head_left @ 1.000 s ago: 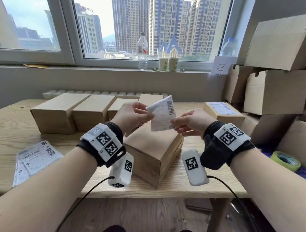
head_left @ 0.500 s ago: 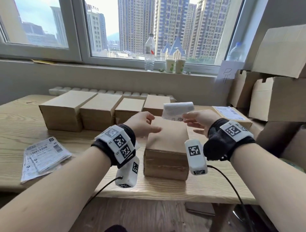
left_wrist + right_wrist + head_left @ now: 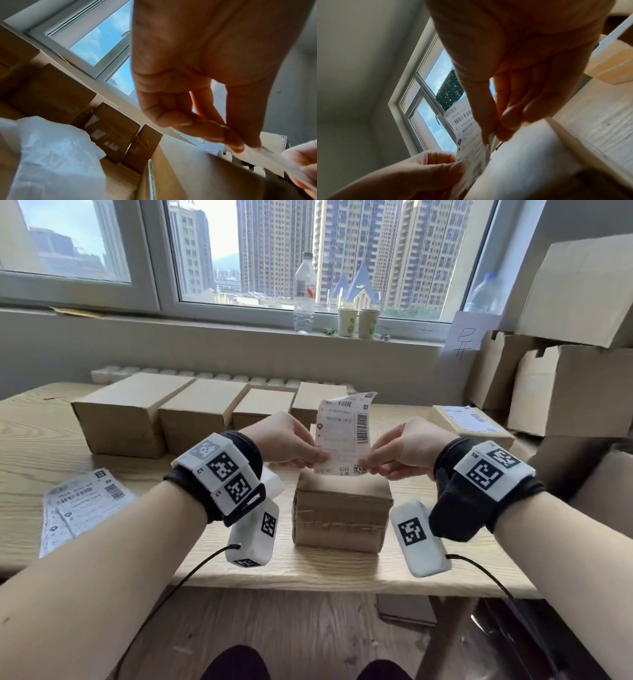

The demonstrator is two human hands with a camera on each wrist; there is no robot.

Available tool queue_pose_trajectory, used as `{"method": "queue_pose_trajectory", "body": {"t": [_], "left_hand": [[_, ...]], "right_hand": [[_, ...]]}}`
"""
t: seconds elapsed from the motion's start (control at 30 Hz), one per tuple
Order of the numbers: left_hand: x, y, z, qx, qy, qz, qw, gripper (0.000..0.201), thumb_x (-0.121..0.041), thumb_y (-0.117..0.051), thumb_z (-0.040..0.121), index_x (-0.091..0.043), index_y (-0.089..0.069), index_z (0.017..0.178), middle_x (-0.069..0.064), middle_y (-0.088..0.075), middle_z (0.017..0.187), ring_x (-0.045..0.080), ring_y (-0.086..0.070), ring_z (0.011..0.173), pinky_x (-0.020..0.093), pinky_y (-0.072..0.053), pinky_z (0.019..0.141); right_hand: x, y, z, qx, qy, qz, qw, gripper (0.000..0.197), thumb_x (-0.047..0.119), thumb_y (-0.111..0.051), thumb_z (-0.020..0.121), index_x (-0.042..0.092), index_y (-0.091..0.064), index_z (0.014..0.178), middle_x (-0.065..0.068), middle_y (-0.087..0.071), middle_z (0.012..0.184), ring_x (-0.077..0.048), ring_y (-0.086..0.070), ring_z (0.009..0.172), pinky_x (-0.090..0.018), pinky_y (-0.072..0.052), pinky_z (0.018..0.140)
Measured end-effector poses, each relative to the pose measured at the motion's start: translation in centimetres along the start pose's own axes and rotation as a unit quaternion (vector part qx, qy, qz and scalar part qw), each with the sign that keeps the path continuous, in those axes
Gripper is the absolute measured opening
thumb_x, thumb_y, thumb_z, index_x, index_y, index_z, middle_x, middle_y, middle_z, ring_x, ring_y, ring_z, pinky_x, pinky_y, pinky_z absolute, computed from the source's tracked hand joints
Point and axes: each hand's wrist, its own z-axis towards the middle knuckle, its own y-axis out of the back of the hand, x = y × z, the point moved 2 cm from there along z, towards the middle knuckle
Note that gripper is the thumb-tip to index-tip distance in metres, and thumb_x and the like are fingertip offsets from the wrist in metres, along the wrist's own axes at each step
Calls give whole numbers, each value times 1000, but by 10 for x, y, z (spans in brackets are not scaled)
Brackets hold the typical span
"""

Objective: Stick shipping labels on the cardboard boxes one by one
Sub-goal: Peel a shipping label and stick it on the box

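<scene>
Nearest the desk's front edge, a small brown cardboard box (image 3: 342, 508) with a taped seam stands on the pale wooden desk (image 3: 308, 571). Just above its top, the left hand (image 3: 284, 440) and right hand (image 3: 407, 445) each pinch a lower corner of a white printed shipping label (image 3: 344, 433) between thumb and fingers (image 3: 212, 129), holding it upright. A loose pile of white labels (image 3: 82, 505) lies at left. Behind, a row of four plain cardboard boxes (image 3: 191, 412) stands side by side; a labelled flat box (image 3: 469, 421) sits at right.
</scene>
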Motion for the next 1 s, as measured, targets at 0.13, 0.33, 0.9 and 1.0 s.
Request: {"method": "queue_pose_trajectory", "body": {"t": [0.13,0.33,0.9,1.0], "left_hand": [[3,-2,-1,-8,-2,8,1000,15,-31,-79,70,-20,-71,66,-2,-70,74,12,-61,72,34,-53,83],[2,-3,1,-3,-17,13,1000,32,-16,-79,72,-12,-65,100,0,-66,78,9,-60,65,21,-49,60],[1,-15,5,2,-29,78,996,55,-33,-84,63,-19,-52,105,-12,-53,72,4,-50,67,20,-39,58],[2,-14,7,24,-20,87,996,70,-33,-85,61,-20,-47,119,-12,-51,74,2,-48,68,23,-41,63]], "right_hand": [[0,-4,-2,-7,4,-40,999,22,8,-83,66,5,-65,77,0,-68,53,-5,-60,43,-19,-54,54],[-3,-2,-5,2,-4,-49,999,16,5,-81,68,6,-66,73,-4,-70,59,-8,-64,51,-19,-54,55],[-4,-14,-4,1,18,-166,986,57,33,-85,63,18,-49,106,7,-53,82,-5,-51,74,-23,-43,55],[-5,-15,-2,15,11,-164,986,67,33,-85,63,21,-44,115,6,-52,83,-6,-51,74,-23,-45,54]]}}
